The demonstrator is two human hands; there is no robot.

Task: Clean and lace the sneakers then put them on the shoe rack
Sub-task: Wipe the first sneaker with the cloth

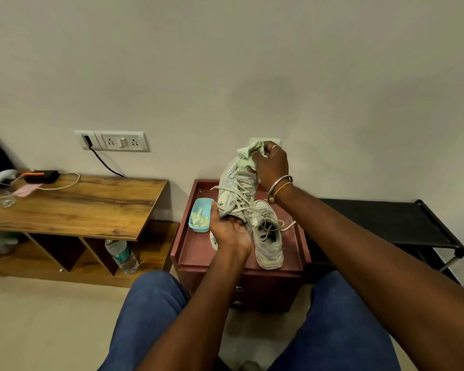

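- The held sneaker [236, 188] is gripped at its collar by the left hand [229, 231], with the toe raised above the maroon cabinet [193, 250]; the fingertips are hidden inside the opening.
- A pale green cloth [248, 156] is pinched by the right hand [272, 164] and pressed against the toe.
- The second sneaker [268, 242] is laid on the cabinet just beside it, laces loose.
- A blue tray [202, 203] is seen at the cabinet's left; the black shoe rack [386, 220] is partly covered by the right forearm.
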